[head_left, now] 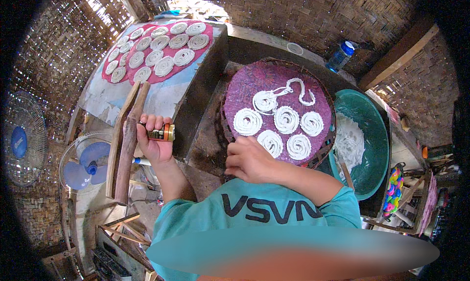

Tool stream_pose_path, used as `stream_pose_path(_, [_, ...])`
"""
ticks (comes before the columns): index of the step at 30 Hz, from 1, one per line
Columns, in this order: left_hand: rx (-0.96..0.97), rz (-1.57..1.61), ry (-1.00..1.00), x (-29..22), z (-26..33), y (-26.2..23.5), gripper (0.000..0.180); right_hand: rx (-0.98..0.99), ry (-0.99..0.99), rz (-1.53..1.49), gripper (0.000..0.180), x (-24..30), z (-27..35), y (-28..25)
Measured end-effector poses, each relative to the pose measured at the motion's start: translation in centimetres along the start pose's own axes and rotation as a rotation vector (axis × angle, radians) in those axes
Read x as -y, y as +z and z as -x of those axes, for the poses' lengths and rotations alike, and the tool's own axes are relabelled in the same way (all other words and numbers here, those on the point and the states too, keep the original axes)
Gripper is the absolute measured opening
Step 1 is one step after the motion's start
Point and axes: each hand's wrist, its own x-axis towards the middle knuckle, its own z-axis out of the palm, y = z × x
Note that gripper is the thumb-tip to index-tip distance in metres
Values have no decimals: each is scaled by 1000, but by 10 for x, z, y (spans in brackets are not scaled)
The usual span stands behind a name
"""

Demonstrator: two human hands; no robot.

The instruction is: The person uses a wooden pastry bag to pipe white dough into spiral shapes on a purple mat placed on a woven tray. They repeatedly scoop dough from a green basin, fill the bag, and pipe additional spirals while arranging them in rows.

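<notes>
My left hand is closed around a short dark cylinder with a gold rim, like a small can. It is beside two long wooden bars; I cannot tell whether the cylinder joins them. My right hand is at the near edge of a round tray with a purple cloth, its fingers curled; what they hold, if anything, is hidden. Several white paste coils lie on the cloth. A loose S-shaped strand trails from the far one.
A green basin with white dough and a stick stands right of the tray. More coils on red cloths sit on a ledge at the far left. Two fans are at left. A blue-capped bottle stands by the back wall.
</notes>
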Motion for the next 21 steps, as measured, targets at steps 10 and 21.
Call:
stream_pose_path(10, [-38, -52, 111, -13, 4, -41, 18, -439, 534, 565, 19, -123, 30, -76])
stream_pose_path(21, [-91, 3, 137, -11, 1, -65, 16, -431, 775, 421, 19, -174, 37, -109])
